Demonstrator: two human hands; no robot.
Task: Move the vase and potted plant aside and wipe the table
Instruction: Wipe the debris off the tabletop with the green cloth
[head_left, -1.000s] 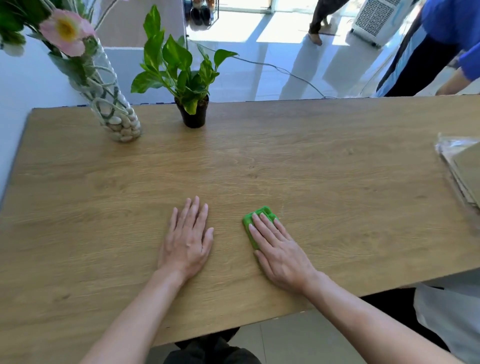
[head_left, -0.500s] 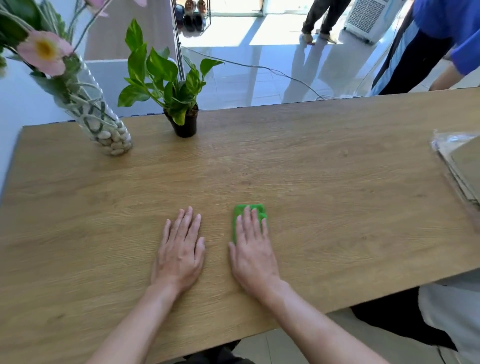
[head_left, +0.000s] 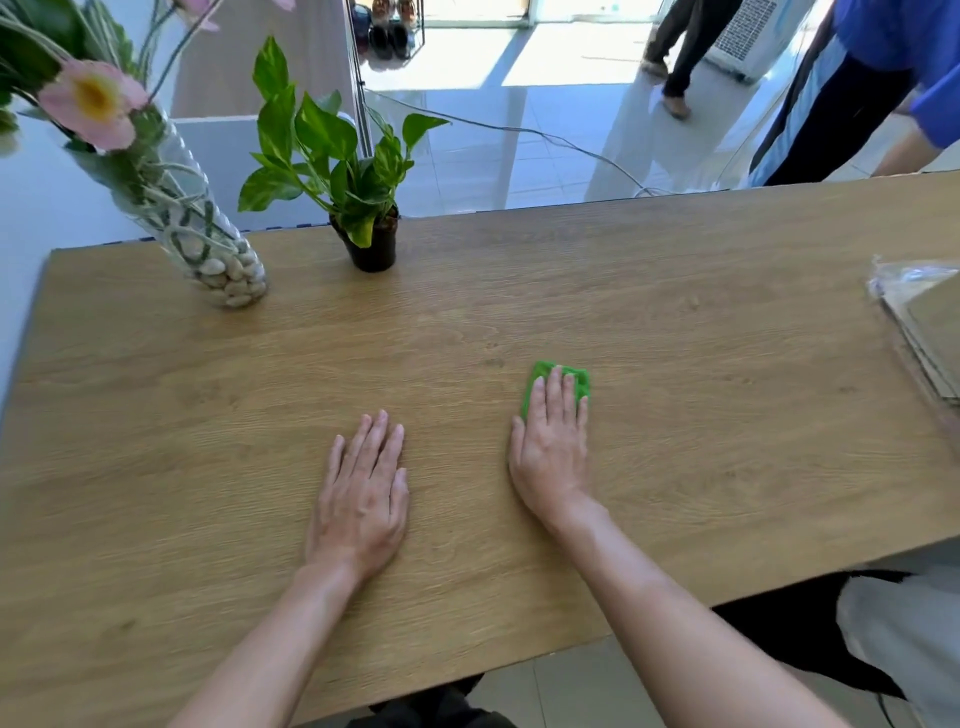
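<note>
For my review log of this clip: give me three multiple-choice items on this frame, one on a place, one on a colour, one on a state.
1. Where does the potted plant stand?
A. at the table's far edge, right of the vase
B. on the floor
C. between the hands

2. What colour is the cloth?
A. white
B. green
C. blue

3. How does the right hand meet the cloth?
A. crumples it in a fist
B. hovers clear above it
C. presses flat on it, fingers straight

Key: 1 A, its black pot sits on the table beside the vase. 2 B, green shows past the fingertips. 3 C, fingers lie extended over it.
</note>
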